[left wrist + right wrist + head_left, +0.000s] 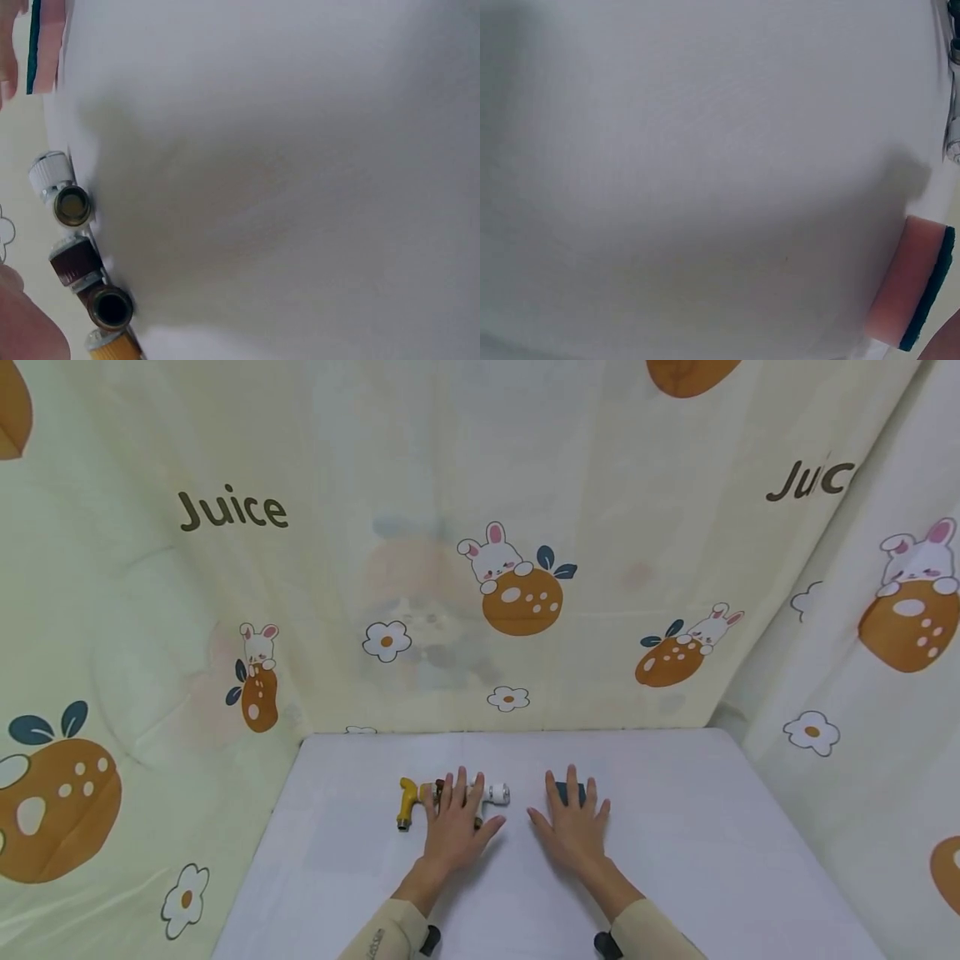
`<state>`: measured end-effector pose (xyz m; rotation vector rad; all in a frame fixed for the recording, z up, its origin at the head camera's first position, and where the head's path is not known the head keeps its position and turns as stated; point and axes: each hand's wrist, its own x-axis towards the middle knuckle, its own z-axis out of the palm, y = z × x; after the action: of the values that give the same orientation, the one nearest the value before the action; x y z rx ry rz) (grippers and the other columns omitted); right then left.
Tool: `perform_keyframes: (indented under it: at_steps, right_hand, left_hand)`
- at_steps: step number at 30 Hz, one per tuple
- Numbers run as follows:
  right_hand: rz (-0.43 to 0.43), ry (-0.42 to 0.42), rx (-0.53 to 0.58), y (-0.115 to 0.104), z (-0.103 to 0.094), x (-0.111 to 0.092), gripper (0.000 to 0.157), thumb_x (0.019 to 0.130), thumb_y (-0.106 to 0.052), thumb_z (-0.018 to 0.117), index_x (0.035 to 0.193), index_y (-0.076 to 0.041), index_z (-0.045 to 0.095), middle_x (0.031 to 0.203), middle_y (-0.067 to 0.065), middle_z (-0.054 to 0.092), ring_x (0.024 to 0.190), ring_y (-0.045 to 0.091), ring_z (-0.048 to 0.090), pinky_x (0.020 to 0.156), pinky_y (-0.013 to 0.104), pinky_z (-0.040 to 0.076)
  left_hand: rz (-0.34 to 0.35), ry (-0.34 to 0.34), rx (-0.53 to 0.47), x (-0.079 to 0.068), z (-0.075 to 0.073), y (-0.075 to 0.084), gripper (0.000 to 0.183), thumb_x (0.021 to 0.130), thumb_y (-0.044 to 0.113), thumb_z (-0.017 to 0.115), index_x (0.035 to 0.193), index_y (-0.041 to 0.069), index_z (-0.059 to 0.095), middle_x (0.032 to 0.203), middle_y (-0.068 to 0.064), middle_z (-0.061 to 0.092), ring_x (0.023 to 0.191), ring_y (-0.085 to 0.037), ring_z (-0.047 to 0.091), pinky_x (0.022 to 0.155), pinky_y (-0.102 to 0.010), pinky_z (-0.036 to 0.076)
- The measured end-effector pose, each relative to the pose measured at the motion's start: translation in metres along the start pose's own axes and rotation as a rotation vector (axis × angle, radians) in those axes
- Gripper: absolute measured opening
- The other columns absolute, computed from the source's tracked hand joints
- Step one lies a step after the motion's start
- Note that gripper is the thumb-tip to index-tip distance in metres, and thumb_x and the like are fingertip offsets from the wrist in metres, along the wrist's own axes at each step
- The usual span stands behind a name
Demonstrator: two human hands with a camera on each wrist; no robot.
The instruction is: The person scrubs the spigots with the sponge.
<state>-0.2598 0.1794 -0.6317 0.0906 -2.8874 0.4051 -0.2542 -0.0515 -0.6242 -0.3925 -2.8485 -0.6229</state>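
Note:
My left hand, fingers straight and spread, is held palm down over a row of small taps in the head view. A yellow tap lies left of its fingers and a white tap sticks out to the right. Between them is a dark brown tap, mostly hidden by the fingers in the head view. My right hand, also flat with spread fingers, overlaps a sponge. The sponge has a pink body and a dark green scouring layer on top. Neither hand grips anything.
A white-covered table spreads under both hands. Behind it and along the sides hang cream curtains printed with rabbits, oranges and flowers. The taps and the sponge lie toward the far half of the table.

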Motion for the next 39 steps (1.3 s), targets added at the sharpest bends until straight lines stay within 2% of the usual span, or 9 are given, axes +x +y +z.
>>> perform_keyframes:
  at_steps: [3,7,10,13,16,23,31,39]
  right_hand:
    - [0.027,-0.032,0.021,0.006,0.003,0.001,0.079,0.100,-0.060,0.055,0.163,-0.016,0.035,0.171,0.026,0.017,0.150,0.064,0.017,0.112,0.085,0.020]
    - [0.087,-0.120,0.052,0.011,0.003,0.003,0.080,0.102,-0.059,0.053,0.165,-0.016,0.028,0.172,0.026,0.010,0.151,0.065,0.011,0.116,0.083,0.015]
    - [0.107,-0.133,0.091,0.013,0.003,0.001,0.078,0.103,-0.055,0.054,0.165,-0.015,0.029,0.171,0.028,0.012,0.150,0.065,0.014,0.118,0.080,0.016]
    - [0.105,-0.110,0.120,0.015,0.005,-0.001,0.075,0.103,-0.051,0.055,0.163,-0.013,0.033,0.169,0.030,0.017,0.149,0.062,0.021,0.119,0.077,0.019]
    - [0.101,-0.110,0.102,0.016,0.006,-0.001,0.075,0.103,-0.050,0.054,0.163,-0.012,0.032,0.169,0.031,0.018,0.149,0.058,0.025,0.119,0.074,0.022]
    - [0.119,-0.181,0.035,0.017,0.007,0.001,0.075,0.106,-0.052,0.047,0.166,-0.014,0.023,0.172,0.028,0.010,0.145,0.056,0.029,0.114,0.071,0.027]
    - [0.093,-0.106,0.068,0.015,0.008,0.001,0.070,0.105,-0.042,0.052,0.164,-0.011,0.030,0.168,0.031,0.019,0.135,0.056,0.036,0.105,0.070,0.033]
    - [0.051,-0.045,0.071,0.001,-0.001,0.002,0.068,0.105,-0.042,0.054,0.163,-0.013,0.034,0.168,0.027,0.023,0.132,0.054,0.039,0.104,0.068,0.035]
  left_hand:
    - [-0.010,-0.029,-0.003,0.002,-0.001,0.004,0.082,0.100,0.064,0.054,0.165,0.021,0.030,0.174,-0.014,0.018,0.160,-0.040,0.018,0.125,-0.070,0.001]
    - [-0.010,-0.060,0.030,0.004,-0.001,0.007,0.080,0.100,0.066,0.051,0.165,0.024,0.030,0.174,-0.013,0.019,0.160,-0.039,0.019,0.125,-0.070,0.002]
    - [0.003,-0.055,0.026,0.006,0.001,0.009,0.079,0.100,0.064,0.054,0.164,0.024,0.033,0.173,-0.014,0.023,0.159,-0.040,0.022,0.124,-0.071,0.002]
    - [0.009,-0.062,0.024,0.008,0.003,0.013,0.078,0.100,0.064,0.054,0.164,0.024,0.034,0.172,-0.014,0.025,0.159,-0.039,0.023,0.125,-0.071,0.000]
    - [0.014,-0.081,0.050,0.010,0.004,0.017,0.078,0.100,0.065,0.053,0.164,0.024,0.034,0.172,-0.014,0.025,0.159,-0.038,0.022,0.125,-0.070,0.001]
    - [0.019,-0.112,0.115,0.013,0.010,0.026,0.078,0.100,0.066,0.051,0.164,0.025,0.034,0.172,-0.011,0.028,0.160,-0.036,0.023,0.125,-0.071,0.004]
    - [0.029,-0.132,0.138,0.017,0.021,0.027,0.080,0.100,0.067,0.050,0.164,0.021,0.034,0.166,-0.011,0.040,0.156,-0.035,0.033,0.125,-0.071,0.004]
    - [0.017,-0.143,0.143,0.014,0.018,0.030,0.081,0.100,0.067,0.051,0.163,0.019,0.035,0.165,-0.013,0.041,0.154,-0.035,0.036,0.125,-0.071,0.006]
